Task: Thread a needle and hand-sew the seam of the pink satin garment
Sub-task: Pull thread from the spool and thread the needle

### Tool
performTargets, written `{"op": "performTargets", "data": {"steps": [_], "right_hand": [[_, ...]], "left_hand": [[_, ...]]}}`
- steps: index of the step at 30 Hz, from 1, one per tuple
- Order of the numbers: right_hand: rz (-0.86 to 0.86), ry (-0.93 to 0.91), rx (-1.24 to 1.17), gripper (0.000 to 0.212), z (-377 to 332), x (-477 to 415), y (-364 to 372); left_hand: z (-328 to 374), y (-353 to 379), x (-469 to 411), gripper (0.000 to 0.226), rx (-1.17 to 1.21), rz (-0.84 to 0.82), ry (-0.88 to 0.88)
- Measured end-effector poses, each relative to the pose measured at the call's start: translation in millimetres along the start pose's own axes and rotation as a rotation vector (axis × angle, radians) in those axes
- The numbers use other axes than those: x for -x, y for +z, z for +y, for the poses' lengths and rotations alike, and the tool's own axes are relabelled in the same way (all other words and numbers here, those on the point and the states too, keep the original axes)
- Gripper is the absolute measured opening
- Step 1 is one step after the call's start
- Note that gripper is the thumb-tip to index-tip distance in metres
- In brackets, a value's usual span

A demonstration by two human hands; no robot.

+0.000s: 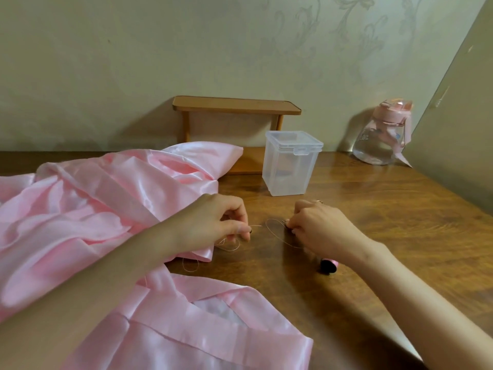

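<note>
- The pink satin garment [106,198] lies crumpled on the wooden table [400,222], filling the view from 7 to 10 o'clock. One folded edge reaches down to 6 o'clock.
- The left hand [218,222] sits just left of centre, resting on the garment's edge. Its fingers are curled, and thumb and forefinger pinch one end of the pink thread [274,232].
- The right hand [322,227], at 3 o'clock from the left and a little apart from it, is curled too and pinches the thread's other end. Something tiny glints at its fingertips; it may be the needle, but it is too small to tell.
- Between the hands the thread sags in a loose loop over the bare wood. More slack curls at 6 o'clock from the left hand, against the fabric.
- A pink thread spool [328,265] lies on the table at 5 o'clock from the right hand, partly hidden by the wrist.
- Judging progress: thread is drawn off and both hands work on it, so this looks like the threading or knotting step, early in the task. No stitches are visible on any seam, so all the sewing appears to remain.
- Behind, a lidded clear plastic box [292,164] stands at 12 o'clock, and a small wooden shelf [237,105] stands against the wall beyond it. A water bottle [381,140] with a pink cap is at 2 o'clock.
</note>
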State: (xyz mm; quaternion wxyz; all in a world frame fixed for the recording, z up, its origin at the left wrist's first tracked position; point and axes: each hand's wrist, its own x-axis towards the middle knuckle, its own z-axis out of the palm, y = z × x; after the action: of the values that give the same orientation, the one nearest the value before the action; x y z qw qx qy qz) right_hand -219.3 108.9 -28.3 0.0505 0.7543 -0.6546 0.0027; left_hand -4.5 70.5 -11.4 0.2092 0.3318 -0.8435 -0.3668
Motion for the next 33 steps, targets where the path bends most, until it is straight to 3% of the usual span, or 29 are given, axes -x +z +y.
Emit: {"op": "performTargets", "data": {"steps": [9,16,20,24,33], "right_hand": [[0.048,-0.179,-0.024,0.052,-25,-5,16],[0.081,-0.12,-0.222,0.044,-9,-4,11],[0.058,-0.098,-0.212,0.035,-2,0,9],[0.055,-0.111,-0.195,0.039,-4,1,7],[0.051,-0.045,-0.234,0.034,2,4,2]], "left_hand": [[-18,0,-4,0.01,-0.124,0.114,-0.005],[-40,7,-5,0.028,-0.454,0.077,0.12],[-42,13,-8,0.014,-0.564,0.117,0.179],[-45,19,-19,0.006,-0.625,0.097,0.241],[-47,26,-23,0.01,-0.706,0.079,0.22]]}}
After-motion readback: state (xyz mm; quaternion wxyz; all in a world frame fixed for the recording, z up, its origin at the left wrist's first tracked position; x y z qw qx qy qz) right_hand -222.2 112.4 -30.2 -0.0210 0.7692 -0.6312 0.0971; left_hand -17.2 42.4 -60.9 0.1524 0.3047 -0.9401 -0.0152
